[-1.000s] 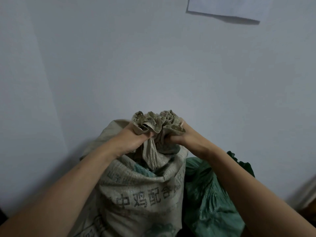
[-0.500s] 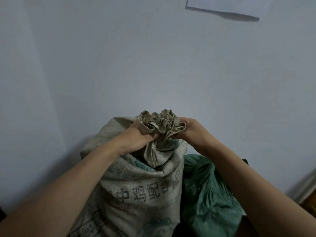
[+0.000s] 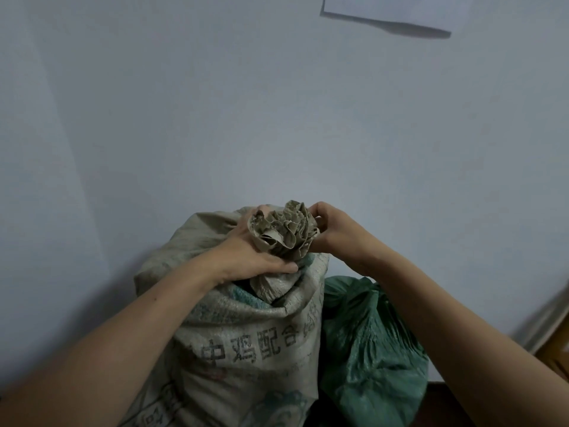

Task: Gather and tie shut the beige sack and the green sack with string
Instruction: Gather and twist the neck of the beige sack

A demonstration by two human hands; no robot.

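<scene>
The beige sack point(image 3: 246, 343), woven and printed with dark characters, stands upright against the wall. Its mouth is bunched into a ruffled neck point(image 3: 284, 232) at the top. My left hand point(image 3: 246, 254) is wrapped around that neck from the left and below. My right hand point(image 3: 331, 229) holds the ruffle's right side with curled fingers. The green sack point(image 3: 372, 349) leans against the beige one on its right, under my right forearm, with its top crumpled. No string shows in the frame.
A pale blue-grey wall point(image 3: 277, 118) rises right behind both sacks. A white sheet point(image 3: 394, 7) hangs on it at the top right. A wooden edge point(image 3: 554, 355) shows at the far right, low down.
Both hands have drawn the gathered mouth into a tighter bunch. My left hand has slid lower around the neck, and my right hand has moved closer onto the ruffle.
</scene>
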